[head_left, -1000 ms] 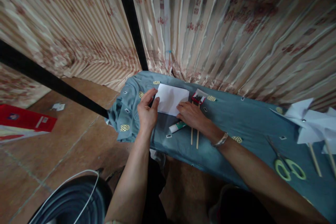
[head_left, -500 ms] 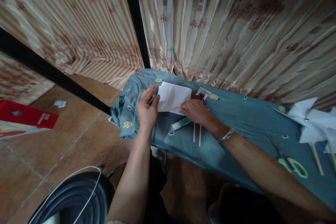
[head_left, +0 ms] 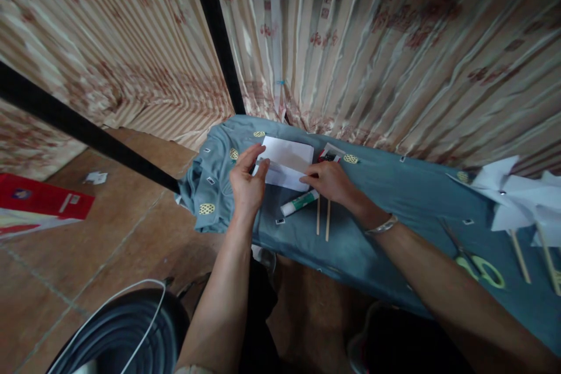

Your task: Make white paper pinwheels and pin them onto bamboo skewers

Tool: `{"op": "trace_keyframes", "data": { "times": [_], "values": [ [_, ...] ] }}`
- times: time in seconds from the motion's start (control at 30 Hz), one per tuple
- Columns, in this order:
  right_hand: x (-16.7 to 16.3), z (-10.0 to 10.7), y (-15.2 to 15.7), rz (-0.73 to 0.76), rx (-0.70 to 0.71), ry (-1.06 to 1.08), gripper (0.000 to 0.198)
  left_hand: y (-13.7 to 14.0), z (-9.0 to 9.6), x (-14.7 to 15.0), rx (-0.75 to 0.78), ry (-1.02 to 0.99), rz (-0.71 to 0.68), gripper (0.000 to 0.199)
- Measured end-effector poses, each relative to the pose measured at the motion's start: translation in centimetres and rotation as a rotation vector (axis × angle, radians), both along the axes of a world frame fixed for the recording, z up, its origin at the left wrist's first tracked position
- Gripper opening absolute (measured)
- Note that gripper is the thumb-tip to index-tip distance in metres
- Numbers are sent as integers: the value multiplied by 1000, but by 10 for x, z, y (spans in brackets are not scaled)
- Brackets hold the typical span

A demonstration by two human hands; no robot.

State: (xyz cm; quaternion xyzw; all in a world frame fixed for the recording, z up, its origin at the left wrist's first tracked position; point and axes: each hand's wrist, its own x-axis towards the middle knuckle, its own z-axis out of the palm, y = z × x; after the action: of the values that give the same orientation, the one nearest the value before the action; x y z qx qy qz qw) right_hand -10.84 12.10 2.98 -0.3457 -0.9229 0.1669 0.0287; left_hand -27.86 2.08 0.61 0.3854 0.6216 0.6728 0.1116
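Note:
White paper [head_left: 289, 153] lies on the blue-grey cloth, with a fold or sheet edge running across it between my hands. At its left end, my left hand [head_left: 248, 178] pinches that edge between thumb and fingers. My right hand [head_left: 332, 180] grips the right end with its fingertips, knuckles up. Just in front of the paper is a green and white glue stick [head_left: 300, 203], close to my right hand. Two thin wooden sticks [head_left: 327, 222] lie below that hand. Behind it sits a small red and black packet [head_left: 329, 153], partly hidden.
Green-handled scissors [head_left: 480, 266] and white paper pinwheels [head_left: 504, 193] on sticks lie to the right on the cloth-covered table [head_left: 394, 210]. Striped curtains [head_left: 350, 70] hang behind. A black pole [head_left: 219, 41] stands at the far left corner. A red box [head_left: 44, 198] is on the floor.
The paper's upper layer has shifted away from me, baring a brighter strip along the near side. Both hands stay at its ends. The view has turned slightly right.

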Motion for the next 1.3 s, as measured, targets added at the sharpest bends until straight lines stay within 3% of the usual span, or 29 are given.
{"op": "trace_keyframes", "data": {
  "times": [0.13, 0.27, 0.47, 0.63, 0.77, 0.97, 1.13, 1.3],
  "values": [
    [2, -1, -1, -50, 33, -14, 22, 1, 2, 6, -16, 13, 3, 26],
    [-5, -7, -8, -7, 109, -131, 29, 0, 3, 11, -17, 38, 21, 25],
    [-10, -6, -11, 53, 85, -136, 40, -2, 1, 10, -43, 59, 7, 24],
    [0, 4, -9, 45, 96, -102, 29, -3, 4, 15, -83, 313, 21, 27],
    [38, 14, -21, -82, 247, 155, 25, -2, 10, 46, -77, 618, -64, 41],
    [144, 22, -81, -192, 648, 390, 18, -19, 18, 115, -73, 862, -317, 43],
    [202, -7, -126, -156, 612, 336, 22, -44, 3, 149, 9, 953, -475, 34],
    [224, -41, -143, -140, 497, 241, 21, -54, -29, 175, -82, 1014, -708, 33]
  ]
}}
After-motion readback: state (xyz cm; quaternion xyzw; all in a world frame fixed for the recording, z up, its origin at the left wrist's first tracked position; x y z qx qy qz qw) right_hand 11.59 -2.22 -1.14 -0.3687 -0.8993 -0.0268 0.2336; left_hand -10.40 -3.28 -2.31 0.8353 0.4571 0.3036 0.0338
